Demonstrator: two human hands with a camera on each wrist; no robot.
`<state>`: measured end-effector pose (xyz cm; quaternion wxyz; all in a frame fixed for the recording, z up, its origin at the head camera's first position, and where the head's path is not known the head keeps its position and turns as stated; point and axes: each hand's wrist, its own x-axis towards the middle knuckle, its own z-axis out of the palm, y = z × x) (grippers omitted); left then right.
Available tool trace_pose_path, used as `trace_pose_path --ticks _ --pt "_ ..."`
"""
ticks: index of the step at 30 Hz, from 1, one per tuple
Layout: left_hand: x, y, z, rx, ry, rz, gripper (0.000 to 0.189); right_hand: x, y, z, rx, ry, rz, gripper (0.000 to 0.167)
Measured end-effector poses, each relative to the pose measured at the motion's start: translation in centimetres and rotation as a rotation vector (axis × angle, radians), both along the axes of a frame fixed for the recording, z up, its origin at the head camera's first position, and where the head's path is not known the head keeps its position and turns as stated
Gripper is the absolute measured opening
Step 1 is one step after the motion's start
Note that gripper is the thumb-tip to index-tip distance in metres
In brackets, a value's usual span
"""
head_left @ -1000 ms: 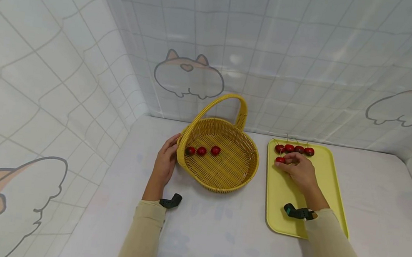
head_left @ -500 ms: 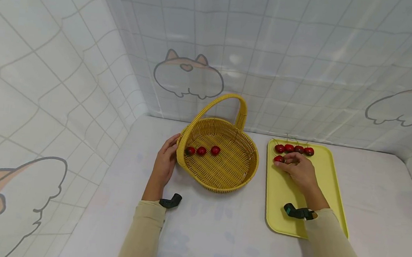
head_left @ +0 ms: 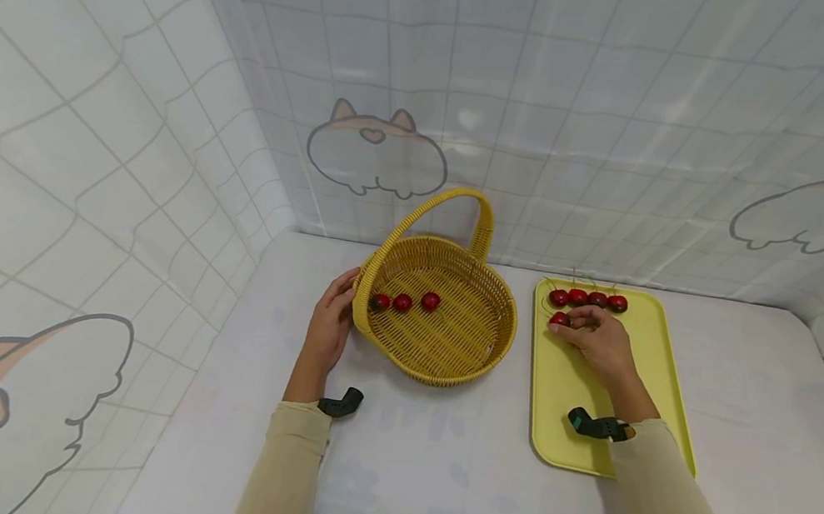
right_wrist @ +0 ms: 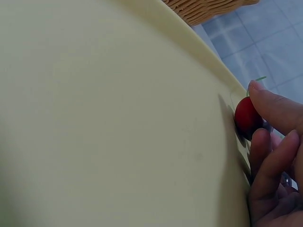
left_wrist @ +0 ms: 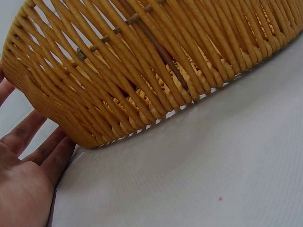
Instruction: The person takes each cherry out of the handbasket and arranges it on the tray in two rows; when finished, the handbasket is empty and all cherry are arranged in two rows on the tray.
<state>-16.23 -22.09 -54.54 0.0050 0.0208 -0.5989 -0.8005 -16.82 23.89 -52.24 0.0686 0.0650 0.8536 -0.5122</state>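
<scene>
On the yellow tray (head_left: pixel 564 424), my right hand (head_left: pixel 602 344) pinches a red cherry (head_left: pixel 560 318) between thumb and fingertips, near the tray's left edge. In the right wrist view this cherry (right_wrist: pixel 248 115) sits close over the tray surface, its green stem beside the thumb. Just beyond it, several stemmed cherries (head_left: pixel 578 297) form a row along the tray's far end. My left hand (head_left: pixel 331 324) rests against the left side of a yellow woven basket (head_left: pixel 437 377), fingers extended along the wall in the left wrist view. Inside the basket lie 3 cherries (head_left: pixel 402 302).
The basket's tall arched handle (head_left: pixel 425 208) rises over its left and back. A white cloth covers the table (head_left: pixel 419 476). Behind stands a tile-patterned curtain (head_left: pixel 582 141) with cartoon corgis, and another such sheet (head_left: pixel 190 142) borders the left.
The cherry in my right hand has turned slightly, its stem going from upright to leaning left. My left hand and the basket have stayed in place.
</scene>
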Motion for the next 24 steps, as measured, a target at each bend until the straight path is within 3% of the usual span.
trace_pose_path --ticks 15,24 --pt "0.1 0.0 0.3 -0.017 -0.01 -0.01 0.043 -0.2 0.6 0.7 -0.124 0.005 0.029 0.055" --pt "0.1 -0.1 0.4 -0.023 -0.02 -0.009 0.045 -0.4 -1.0 4.8 -0.073 0.087 0.159 0.045"
